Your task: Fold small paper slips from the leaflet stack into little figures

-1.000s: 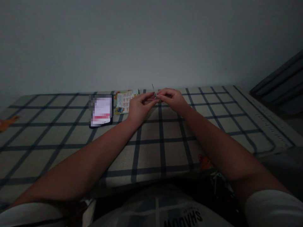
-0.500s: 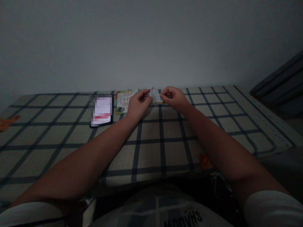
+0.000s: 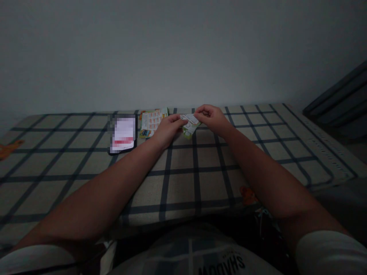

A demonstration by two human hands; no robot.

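Between my hands is a small piece of printed paper [image 3: 189,125], white and green with lines of text, bent or folded at its lower end. My left hand [image 3: 169,128] pinches its left edge between thumb and fingers. On the other side, my right hand [image 3: 211,116] grips the upper right corner with the fingertips. Just left of my left hand lies a colourful printed leaflet [image 3: 151,121] with green edges and rows of small boxes, partly covered by that hand.
A dark-framed device with a bright, blurred screen [image 3: 124,133] lies left of the leaflet. The checked cloth [image 3: 183,183] covers the table, which meets a grey wall [image 3: 183,53]. Dark ridged panels [image 3: 341,103] stand at the right.
The paper has tilted so that its printed face and green lower end show, where before it stood more edge-on. My left hand has shifted slightly down; the right stays nearly in place.
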